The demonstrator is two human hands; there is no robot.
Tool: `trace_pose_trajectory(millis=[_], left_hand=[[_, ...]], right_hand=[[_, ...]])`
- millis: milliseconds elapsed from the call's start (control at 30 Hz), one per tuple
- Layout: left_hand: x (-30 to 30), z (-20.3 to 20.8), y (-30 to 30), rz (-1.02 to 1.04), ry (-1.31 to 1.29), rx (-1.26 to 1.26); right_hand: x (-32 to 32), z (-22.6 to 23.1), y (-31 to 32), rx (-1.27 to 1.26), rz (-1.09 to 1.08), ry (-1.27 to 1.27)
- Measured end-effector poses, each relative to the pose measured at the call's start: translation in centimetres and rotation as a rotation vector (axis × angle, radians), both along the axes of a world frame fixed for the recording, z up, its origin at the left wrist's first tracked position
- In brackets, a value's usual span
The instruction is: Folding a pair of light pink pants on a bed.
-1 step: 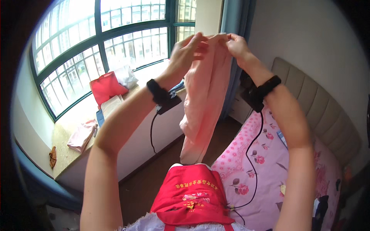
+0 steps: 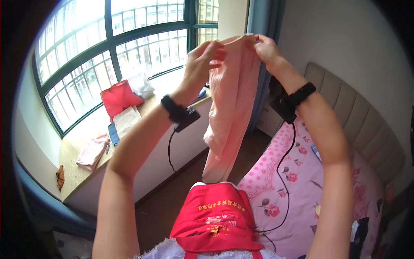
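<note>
A long pink pair of trousers (image 2: 230, 95) hangs in front of me, held up by its top edge. My right hand (image 2: 268, 52) pinches the top right corner, thumb and fingers closed. At the top left edge is my left hand (image 2: 200, 62), its fingers curled at the cloth; part of its grip is hidden behind the fabric. The trousers drop in soft lengthwise folds, and their lower end reaches just above my red apron (image 2: 211, 216). Black straps with small dark boxes are on both my wrists.
On the window sill (image 2: 73, 185) are a red bag (image 2: 120, 99), a white plastic bag (image 2: 142, 86), folded beige cloth (image 2: 128, 121) and folded pale pink cloth (image 2: 92, 153). To the right stands a bed with a pink floral sheet (image 2: 280, 185) and padded headboard (image 2: 345, 110). A black cable crosses the bed.
My left hand has shifted a little left, and the top edge of the trousers is spread wider. The right hand has barely moved.
</note>
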State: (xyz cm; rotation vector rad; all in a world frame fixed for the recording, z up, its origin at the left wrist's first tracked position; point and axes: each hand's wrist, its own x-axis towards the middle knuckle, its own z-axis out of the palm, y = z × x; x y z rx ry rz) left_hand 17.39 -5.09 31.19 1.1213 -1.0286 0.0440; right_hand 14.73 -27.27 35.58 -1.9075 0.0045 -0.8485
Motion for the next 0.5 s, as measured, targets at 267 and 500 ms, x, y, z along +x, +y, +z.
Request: trace_pose_trajectory(millis=[267, 500], left_hand=[[0.4, -20.7, 3.5, -0.035, 0.897, 0.372], [-4.6, -22.3, -1.3, -0.292, 1.013, 0.011]], right_hand=[[0.5, 3.1, -1.2, 0.037, 0.148, -0.177], [-1.2, 4.4, -1.9, -0.019, 0.156, -0.244]])
